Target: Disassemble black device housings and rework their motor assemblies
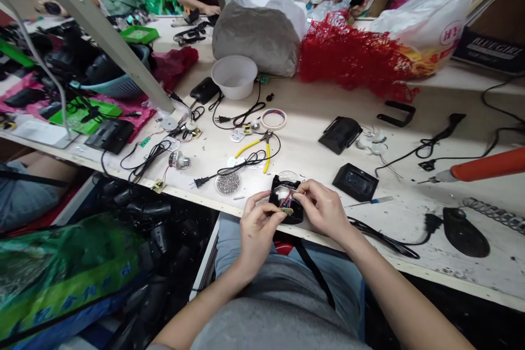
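Observation:
A black plastic housing point(296, 214) lies at the table's front edge, with red and blue wires and a whitish part inside. Pinched between the thumb and finger of my left hand point(260, 224) is a small circuit board point(287, 211), held over the housing. My right hand point(324, 208) closes its thumb and fingertips at the housing's right side, by the wires; what they grip is too small to make out. Left of my hands stands a round dish of small screws point(228, 182). Yellow-handled pliers point(267, 152) lie behind it.
A white bowl point(234, 77) and a roll of tape point(274, 118) stand farther back. Black housing parts point(356, 181) and a pen point(371, 202) lie to the right. An orange screwdriver point(488, 166) juts in from the right. Two people sit across the table.

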Demonstrator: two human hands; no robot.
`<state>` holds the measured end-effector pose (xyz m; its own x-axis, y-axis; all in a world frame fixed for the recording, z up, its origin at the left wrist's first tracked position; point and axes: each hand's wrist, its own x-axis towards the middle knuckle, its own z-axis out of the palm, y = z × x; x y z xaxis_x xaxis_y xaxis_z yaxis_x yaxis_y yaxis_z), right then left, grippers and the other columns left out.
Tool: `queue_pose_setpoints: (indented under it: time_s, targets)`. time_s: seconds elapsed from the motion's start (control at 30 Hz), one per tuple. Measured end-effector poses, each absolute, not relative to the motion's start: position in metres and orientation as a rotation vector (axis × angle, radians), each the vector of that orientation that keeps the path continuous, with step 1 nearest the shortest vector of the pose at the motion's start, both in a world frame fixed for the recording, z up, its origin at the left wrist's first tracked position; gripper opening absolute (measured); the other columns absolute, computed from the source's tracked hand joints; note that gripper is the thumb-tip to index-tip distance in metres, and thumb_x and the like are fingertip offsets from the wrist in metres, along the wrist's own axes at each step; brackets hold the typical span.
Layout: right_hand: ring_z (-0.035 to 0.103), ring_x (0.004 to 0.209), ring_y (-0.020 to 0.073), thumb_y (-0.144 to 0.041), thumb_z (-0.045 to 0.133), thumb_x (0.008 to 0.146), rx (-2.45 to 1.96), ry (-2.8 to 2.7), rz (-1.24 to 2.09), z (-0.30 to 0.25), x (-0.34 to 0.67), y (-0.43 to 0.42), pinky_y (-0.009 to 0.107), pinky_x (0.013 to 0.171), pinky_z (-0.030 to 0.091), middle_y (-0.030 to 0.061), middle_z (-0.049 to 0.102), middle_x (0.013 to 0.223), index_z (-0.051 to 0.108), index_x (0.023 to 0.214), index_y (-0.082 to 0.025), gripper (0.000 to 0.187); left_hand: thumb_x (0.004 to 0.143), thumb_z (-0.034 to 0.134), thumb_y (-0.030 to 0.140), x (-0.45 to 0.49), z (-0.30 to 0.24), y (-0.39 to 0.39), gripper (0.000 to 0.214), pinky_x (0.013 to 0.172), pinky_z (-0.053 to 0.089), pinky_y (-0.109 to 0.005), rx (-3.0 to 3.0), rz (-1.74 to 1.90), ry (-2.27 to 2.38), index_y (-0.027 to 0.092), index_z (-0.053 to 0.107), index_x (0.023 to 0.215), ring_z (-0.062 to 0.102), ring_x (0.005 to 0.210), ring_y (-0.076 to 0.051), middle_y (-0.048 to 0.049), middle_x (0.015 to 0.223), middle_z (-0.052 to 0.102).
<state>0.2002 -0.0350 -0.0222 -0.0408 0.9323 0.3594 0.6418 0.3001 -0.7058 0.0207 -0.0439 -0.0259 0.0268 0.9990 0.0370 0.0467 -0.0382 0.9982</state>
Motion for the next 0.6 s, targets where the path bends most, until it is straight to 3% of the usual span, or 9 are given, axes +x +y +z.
queue_pose_setpoints:
  time_s: [0.17,0.33,0.6]
  targets:
    - [0.055,0.059,0.0137,-0.017,0.053,0.094,-1.396,-1.804,0.455,-0.0188,0.2008,-0.0342,0.025,0.055,0.042,-0.0012,0.059,0.070,0.052,0.082,-0.023,0.013,0.080,0.077,0.034,0.0211,-0.0281,-0.0427,0.016,0.071,0.055,-0.027,1.303,1.213,1.200,0.020,0.073,0.075,0.067,0.094,-0.019,-0.0093,0.111,0.064]
    - [0.060,0.067,0.0154,-0.015,0.049,0.096,-1.334,-1.826,0.391,-0.0196,0.1991,-0.0339,0.026,0.061,0.047,0.0009,0.063,0.078,0.056,0.091,-0.023,0.012,0.083,0.073,0.029,0.0171,-0.0267,-0.0413,0.013,0.060,0.050,-0.023,1.400,1.149,1.181,0.018,0.071,0.077,0.063,0.073,-0.012,-0.0093,0.117,0.064]
    - [0.061,0.066,0.0156,-0.014,0.053,0.094,-1.336,-1.781,0.394,-0.0213,0.1995,-0.0346,0.026,0.060,0.047,0.0011,0.064,0.076,0.058,0.087,-0.022,0.011,0.086,0.070,0.029,0.0157,-0.0233,-0.0399,0.013,0.052,0.044,-0.021,1.488,1.120,1.153,0.018,0.069,0.078,0.060,0.066,-0.010,-0.0105,0.121,0.066]
